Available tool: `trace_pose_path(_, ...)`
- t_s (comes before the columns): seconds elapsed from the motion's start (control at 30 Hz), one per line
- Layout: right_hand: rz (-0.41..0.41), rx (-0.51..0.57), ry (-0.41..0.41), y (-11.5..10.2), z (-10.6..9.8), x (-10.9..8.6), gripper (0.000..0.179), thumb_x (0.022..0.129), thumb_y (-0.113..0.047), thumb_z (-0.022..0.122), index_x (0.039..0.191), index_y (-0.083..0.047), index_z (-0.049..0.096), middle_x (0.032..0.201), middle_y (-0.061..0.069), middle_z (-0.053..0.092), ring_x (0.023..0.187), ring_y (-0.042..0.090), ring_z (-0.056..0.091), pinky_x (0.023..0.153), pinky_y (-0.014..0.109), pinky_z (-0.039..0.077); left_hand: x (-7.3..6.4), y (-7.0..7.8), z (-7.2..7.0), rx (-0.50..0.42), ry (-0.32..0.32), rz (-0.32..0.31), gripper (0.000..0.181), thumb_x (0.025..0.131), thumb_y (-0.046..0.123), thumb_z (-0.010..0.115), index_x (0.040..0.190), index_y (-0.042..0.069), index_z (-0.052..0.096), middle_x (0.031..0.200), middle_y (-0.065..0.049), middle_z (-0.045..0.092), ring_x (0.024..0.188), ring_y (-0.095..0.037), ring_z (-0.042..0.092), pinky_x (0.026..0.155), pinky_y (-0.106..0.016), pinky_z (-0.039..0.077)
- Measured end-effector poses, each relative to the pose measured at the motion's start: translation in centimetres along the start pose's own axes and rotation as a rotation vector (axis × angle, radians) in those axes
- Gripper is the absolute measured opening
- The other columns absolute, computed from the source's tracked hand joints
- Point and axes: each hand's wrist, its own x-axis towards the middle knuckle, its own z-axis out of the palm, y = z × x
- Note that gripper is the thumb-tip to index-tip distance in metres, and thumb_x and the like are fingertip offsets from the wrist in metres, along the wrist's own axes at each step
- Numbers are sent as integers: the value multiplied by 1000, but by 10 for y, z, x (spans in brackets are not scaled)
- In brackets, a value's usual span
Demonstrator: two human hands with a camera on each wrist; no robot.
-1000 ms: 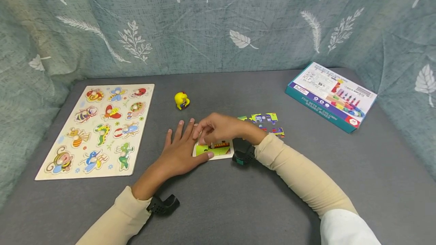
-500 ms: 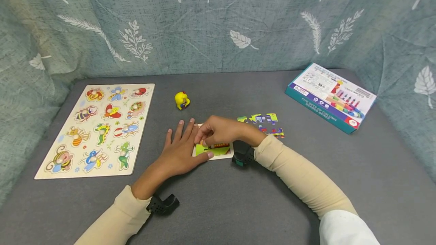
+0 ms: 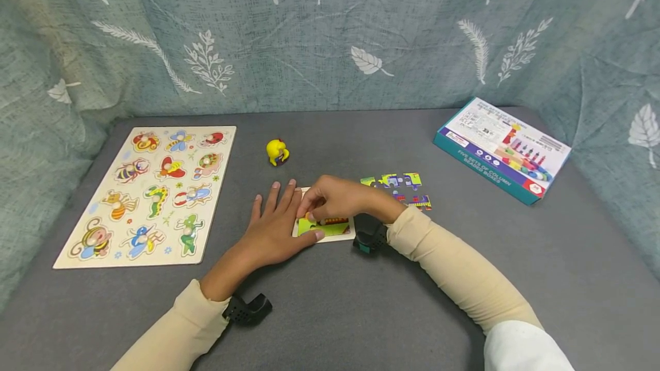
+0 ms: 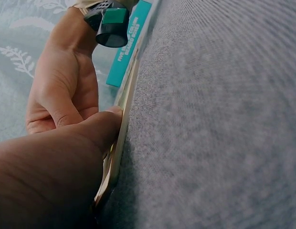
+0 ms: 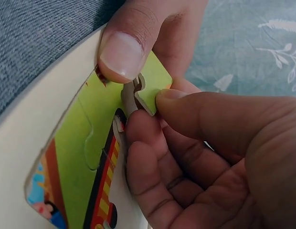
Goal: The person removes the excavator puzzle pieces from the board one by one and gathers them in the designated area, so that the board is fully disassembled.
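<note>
In the head view, my left hand (image 3: pixel 273 228) lies with straight fingers over the left side of a small jigsaw board (image 3: pixel 337 237), its thumb resting along the near edge. My right hand (image 3: pixel 337 196) is bent over the same board and hides much of its picture. Close up in the right wrist view, the right thumb and fingers pinch a green puzzle piece (image 5: pixel 156 76) at the board's corner, tilted up from the surface. The left thumb (image 5: pixel 123 52) presses beside it. Joined pieces showing a red and yellow train (image 5: pixel 102 191) lie in the frame. The left wrist view shows the board edge-on.
Several loose puzzle pieces (image 3: pixel 412 179) lie right of the board, partly behind my right wrist. A yellow toy figure (image 3: pixel 277 152) stands behind it. On the left lies a large wooden insect puzzle (image 3: pixel 210 202); at the back right is a beaded-boxes carton (image 3: pixel 505 147).
My right hand has come down slightly toward the board over the last second, its fingers staying near the same corner. My left hand has kept its place.
</note>
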Motion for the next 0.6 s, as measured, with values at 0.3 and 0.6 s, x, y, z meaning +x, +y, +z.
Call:
trace_pose_path(0.3,-32,-7,6,-3,-4,-3,18,93,5,59,105,4,72,99,6,72,90,9,65,81,25,50,1,1,0,1,-13,1,99,90,67,51,156,6,10,162,-11,0,146,-33,-11,109,-59,-9)
trace_pose_path(0.6,-46,5,129,-7,-18,-13,18,93,6,60,104,3,73,101,7,71,93,13,66,83,28,51,1,1,-1,3,-32,-19,101,89,68,50,156,6,8,162,-11,-2,146,-32,-13,109,-58,-10)
